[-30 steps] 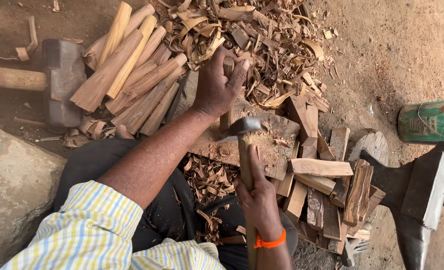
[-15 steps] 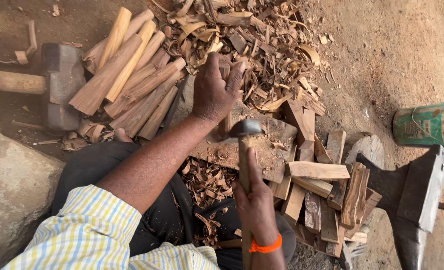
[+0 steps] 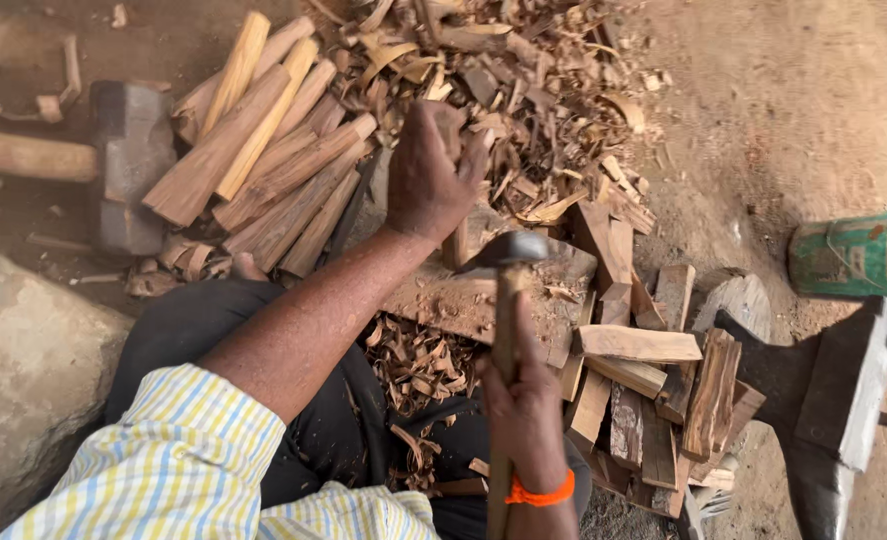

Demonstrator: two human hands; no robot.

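— What lies underfoot?
— Bare brown dirt ground point(image 3: 763, 110), strewn with wood shavings point(image 3: 523, 70).
— And at the edges?
— A pale stone slab point(image 3: 23, 380) at left; even daylight, soft shadows.

split sticks point(image 3: 263, 150) lie stacked beside a sledgehammer point(image 3: 128, 160); shavings point(image 3: 523, 90) behind, offcuts point(image 3: 663, 400) near an anvil point(image 3: 833, 400), green tin point(image 3: 853, 255) beyond.

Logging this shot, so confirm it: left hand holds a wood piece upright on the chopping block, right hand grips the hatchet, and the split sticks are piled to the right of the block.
One detail is wrong. The head view shows the split sticks piled left of the chopping block, beside the sledgehammer. The left hand does hold the wood piece, and the right hand the hatchet.
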